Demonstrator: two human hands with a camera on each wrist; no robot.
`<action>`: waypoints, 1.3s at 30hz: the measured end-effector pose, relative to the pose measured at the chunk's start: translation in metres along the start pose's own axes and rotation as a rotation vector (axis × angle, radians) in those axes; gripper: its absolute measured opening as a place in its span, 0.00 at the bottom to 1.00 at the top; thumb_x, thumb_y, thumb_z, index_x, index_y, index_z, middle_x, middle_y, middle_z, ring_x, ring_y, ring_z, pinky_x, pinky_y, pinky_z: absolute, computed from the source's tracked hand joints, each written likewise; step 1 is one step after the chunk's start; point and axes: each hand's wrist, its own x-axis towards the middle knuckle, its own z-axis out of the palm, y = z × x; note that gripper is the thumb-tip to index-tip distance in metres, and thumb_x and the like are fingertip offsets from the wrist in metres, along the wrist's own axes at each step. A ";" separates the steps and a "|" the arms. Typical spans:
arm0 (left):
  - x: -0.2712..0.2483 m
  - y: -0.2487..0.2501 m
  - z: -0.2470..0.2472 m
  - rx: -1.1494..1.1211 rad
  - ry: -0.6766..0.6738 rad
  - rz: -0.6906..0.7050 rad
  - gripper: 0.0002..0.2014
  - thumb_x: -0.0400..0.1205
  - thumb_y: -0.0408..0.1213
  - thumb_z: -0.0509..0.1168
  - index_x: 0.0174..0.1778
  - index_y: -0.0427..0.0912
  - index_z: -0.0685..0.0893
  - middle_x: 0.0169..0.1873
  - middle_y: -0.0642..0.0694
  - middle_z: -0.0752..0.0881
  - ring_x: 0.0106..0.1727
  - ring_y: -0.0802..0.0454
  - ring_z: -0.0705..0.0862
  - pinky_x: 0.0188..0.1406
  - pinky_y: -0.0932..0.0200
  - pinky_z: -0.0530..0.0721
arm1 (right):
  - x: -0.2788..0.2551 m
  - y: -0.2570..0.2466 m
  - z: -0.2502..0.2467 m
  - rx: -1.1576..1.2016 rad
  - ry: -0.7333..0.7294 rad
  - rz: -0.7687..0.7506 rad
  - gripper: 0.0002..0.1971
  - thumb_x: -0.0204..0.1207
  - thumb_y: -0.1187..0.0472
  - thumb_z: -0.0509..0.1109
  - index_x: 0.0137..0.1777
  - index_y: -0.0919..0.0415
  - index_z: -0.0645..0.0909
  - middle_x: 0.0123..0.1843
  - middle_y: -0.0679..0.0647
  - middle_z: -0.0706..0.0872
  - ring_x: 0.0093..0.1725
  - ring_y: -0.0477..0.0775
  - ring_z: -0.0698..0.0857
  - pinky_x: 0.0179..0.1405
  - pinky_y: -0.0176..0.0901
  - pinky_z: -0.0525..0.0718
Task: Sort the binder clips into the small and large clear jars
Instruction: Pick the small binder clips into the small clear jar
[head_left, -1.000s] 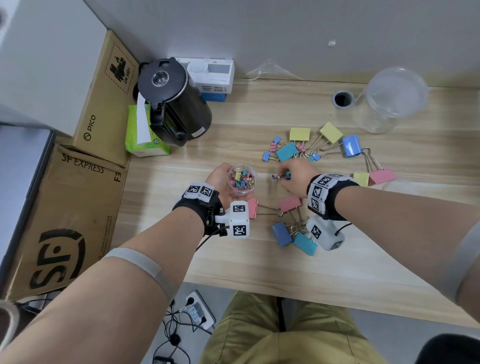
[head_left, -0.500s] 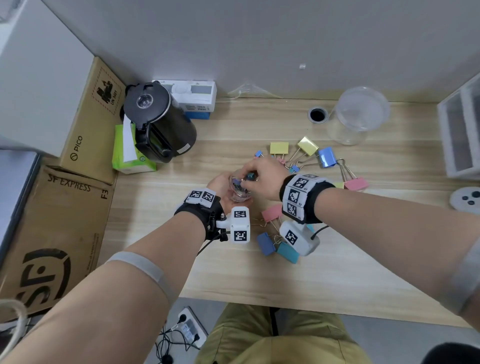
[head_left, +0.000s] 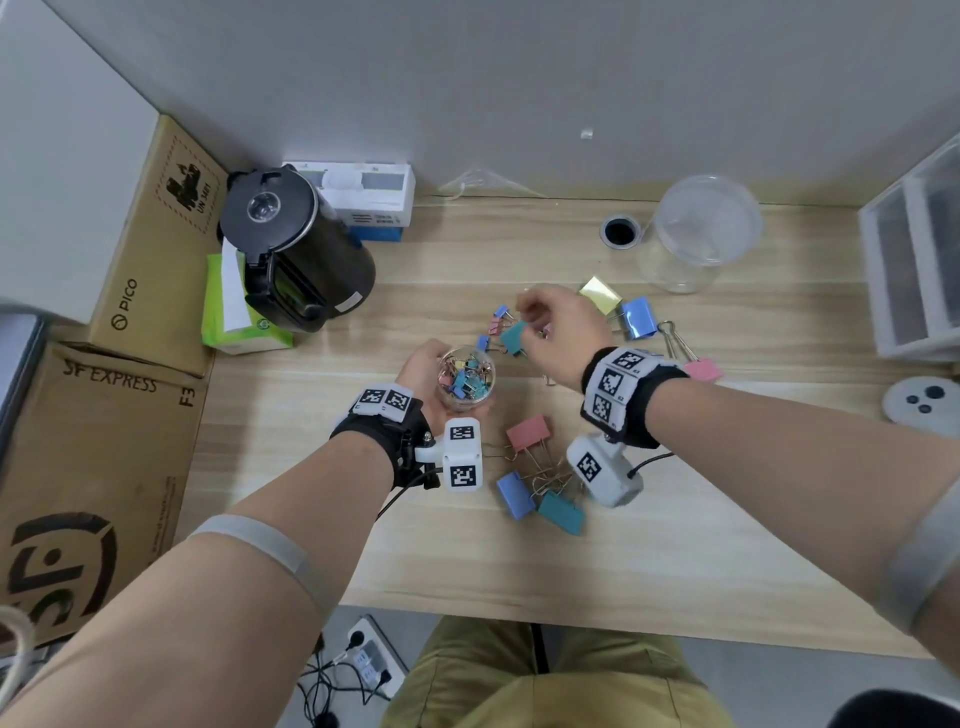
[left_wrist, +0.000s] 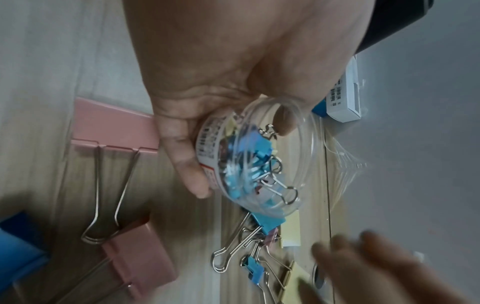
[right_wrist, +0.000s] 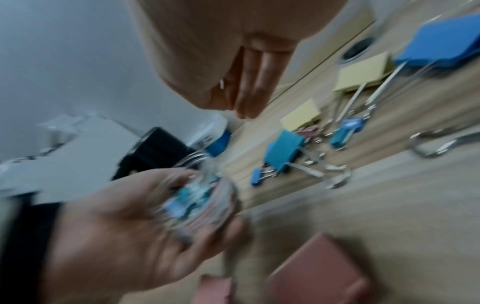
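My left hand (head_left: 423, 371) grips the small clear jar (head_left: 466, 374), which holds several small coloured clips; in the left wrist view the thumb and fingers wrap the small jar (left_wrist: 254, 164). My right hand (head_left: 550, 317) hovers over the clip pile just right of the jar, its fingers (right_wrist: 249, 82) straight and together with nothing in them. Under it lie a large teal clip (head_left: 514, 336) and small blue and pink clips (head_left: 500, 318). The large clear jar (head_left: 696, 234) stands apart at the back right.
Large clips lie about: pink (head_left: 529, 431), blue (head_left: 514, 493) and teal (head_left: 561, 512) near my wrists, yellow (head_left: 600, 293), blue (head_left: 636, 317) and pink (head_left: 701, 370) further right. A black kettle (head_left: 291, 254) stands at the back left, a white drawer unit (head_left: 914, 260) at the right.
My right hand was at the small jar's mouth with a small blue clip half a second ago; it has since drawn back right over the pile, empty. The left hand still holds the jar.
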 end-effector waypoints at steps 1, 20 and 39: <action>0.000 0.002 0.000 -0.001 -0.003 -0.010 0.22 0.86 0.50 0.57 0.52 0.32 0.84 0.45 0.33 0.87 0.44 0.36 0.85 0.51 0.43 0.86 | 0.005 0.013 -0.006 -0.087 -0.011 0.084 0.12 0.73 0.64 0.68 0.56 0.54 0.83 0.52 0.49 0.86 0.50 0.51 0.85 0.54 0.48 0.86; 0.014 0.014 0.010 -0.001 -0.011 -0.038 0.28 0.86 0.57 0.56 0.52 0.31 0.84 0.47 0.32 0.87 0.45 0.38 0.86 0.44 0.51 0.84 | 0.013 0.072 0.001 -0.531 -0.109 0.106 0.16 0.76 0.46 0.70 0.53 0.58 0.85 0.55 0.52 0.83 0.52 0.57 0.83 0.43 0.46 0.81; 0.020 0.013 0.010 0.013 -0.011 -0.040 0.27 0.85 0.56 0.58 0.56 0.32 0.85 0.48 0.32 0.87 0.46 0.37 0.87 0.44 0.50 0.87 | -0.001 0.073 -0.005 -0.482 -0.305 0.008 0.06 0.73 0.61 0.69 0.46 0.53 0.86 0.49 0.49 0.82 0.49 0.55 0.84 0.45 0.45 0.82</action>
